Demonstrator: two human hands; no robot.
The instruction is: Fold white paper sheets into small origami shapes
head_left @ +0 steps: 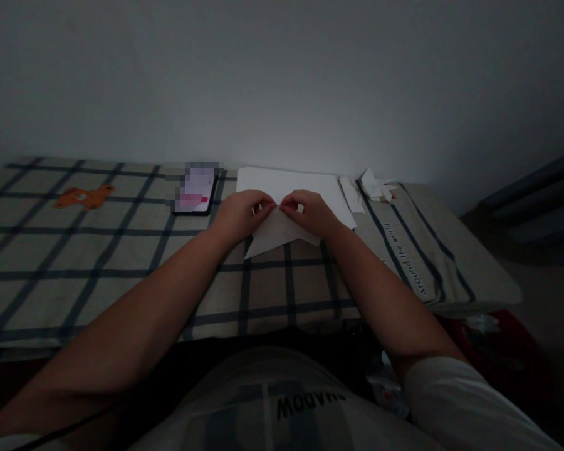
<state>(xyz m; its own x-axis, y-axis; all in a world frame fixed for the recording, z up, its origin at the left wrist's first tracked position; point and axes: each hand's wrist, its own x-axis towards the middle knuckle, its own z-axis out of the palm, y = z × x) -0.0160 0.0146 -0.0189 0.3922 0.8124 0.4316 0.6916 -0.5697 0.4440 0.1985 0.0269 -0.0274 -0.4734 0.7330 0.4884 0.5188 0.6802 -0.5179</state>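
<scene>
A thin white sheet of paper (279, 230) hangs from my fingertips, its lower edge slanting down to a point at the left. My left hand (243, 213) pinches its top edge between thumb and finger. Right beside it, my right hand (308, 212) pinches the same edge, so the two sets of fingertips almost meet. Behind both hands lies a stack of white paper (286, 180) on the checked tablecloth (207, 288). The hands hide part of the stack and of the held sheet.
Left of the stack lies a phone (197, 191) with a lit screen. An orange bear-shaped item (85, 196) is farther left. Folded and crumpled paper scraps (372, 185) lie to the right. A pale wall (282, 88) rises behind the table.
</scene>
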